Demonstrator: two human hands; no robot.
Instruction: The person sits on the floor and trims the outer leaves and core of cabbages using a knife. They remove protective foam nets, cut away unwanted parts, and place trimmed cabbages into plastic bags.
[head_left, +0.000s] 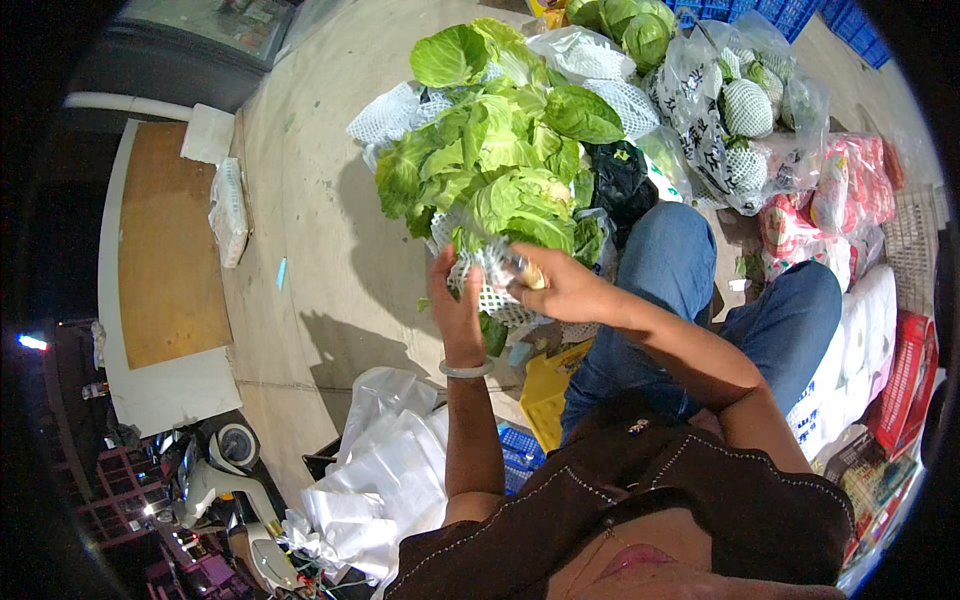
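Note:
A heap of loose green cabbage leaves lies on white foam nets in front of me. At its near edge, my left hand, with a pale bangle on the wrist, is raised beside a white foam net. Its thumb and fingers stand apart; whether they grip the net is unclear. From the right, my right hand closes around a small tool with a pale yellow handle, close to the same net. Blur hides the tool's working end. A dark green leaf shows below the net.
Whole cabbages sit beyond the heap. Net-wrapped produce fills a clear bag at right, near red-and-white packages. A yellow crate stands by my knees, and clear plastic bags lie at lower left near a scooter.

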